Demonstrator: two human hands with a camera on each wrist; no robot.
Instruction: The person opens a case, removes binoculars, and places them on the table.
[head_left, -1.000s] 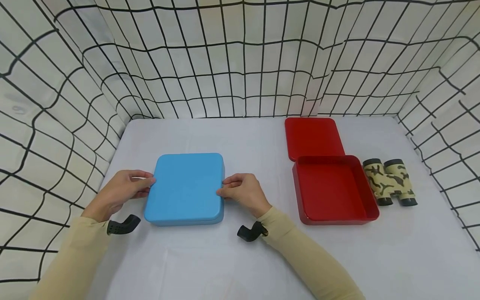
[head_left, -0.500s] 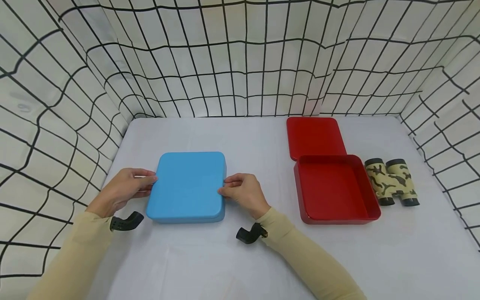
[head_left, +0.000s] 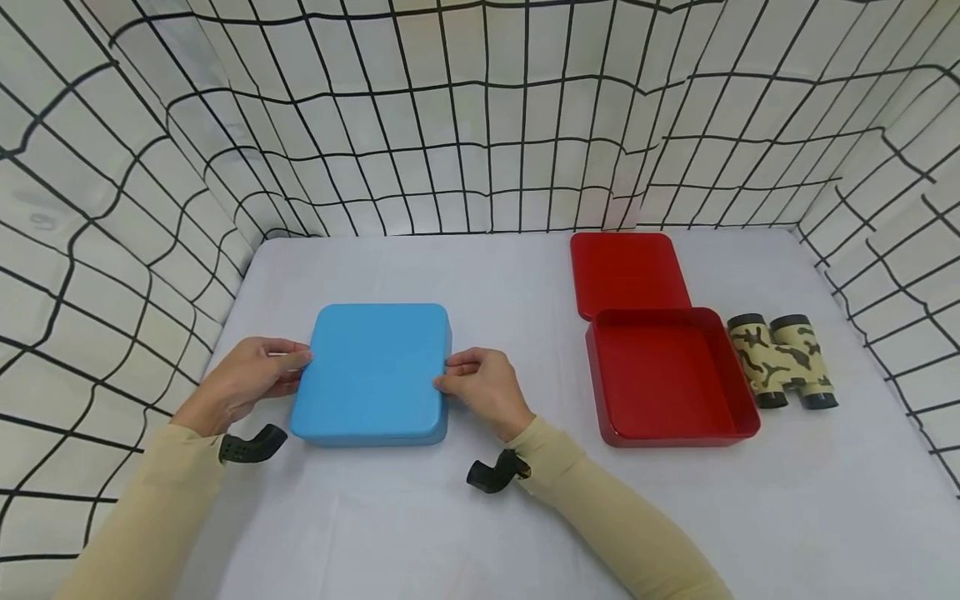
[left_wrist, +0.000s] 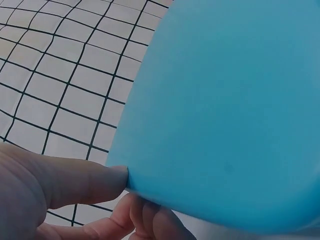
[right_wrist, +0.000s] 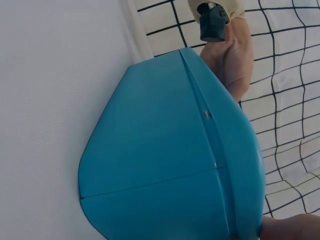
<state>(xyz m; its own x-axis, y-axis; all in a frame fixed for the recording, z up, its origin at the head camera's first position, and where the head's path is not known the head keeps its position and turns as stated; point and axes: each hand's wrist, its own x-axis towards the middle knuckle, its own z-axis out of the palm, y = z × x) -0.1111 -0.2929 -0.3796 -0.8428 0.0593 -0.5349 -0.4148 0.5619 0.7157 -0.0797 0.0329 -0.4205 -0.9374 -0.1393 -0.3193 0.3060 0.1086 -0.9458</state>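
Note:
A light-blue rectangular box (right_wrist: pixel 145 125) lies on the white-covered table, its lid (head_left: pixel 375 371) on top. In the right wrist view a narrow band, wider toward the near end, shows between lid and body. My left hand (head_left: pixel 251 379) is at the box's left side; in the left wrist view its thumb (left_wrist: pixel 100 182) presses the lid's edge with the fingers curled beneath. At the opposite side my right hand (head_left: pixel 487 387) pinches the lid's edge, its fingertips partly hidden. The inside of the box is hidden.
To the right stands an uncovered red box (head_left: pixel 675 379), its red lid (head_left: pixel 630 275) lying flat behind it. Camouflage-patterned binoculars (head_left: pixel 780 362) lie beside the red box. Black wire grid panels (head_left: pixel 487 125) enclose the table (head_left: pixel 487 533) at the back and sides.
My right wrist has shifted slightly toward the near left. Both hands keep their places at the blue box, which has not visibly moved on the table.

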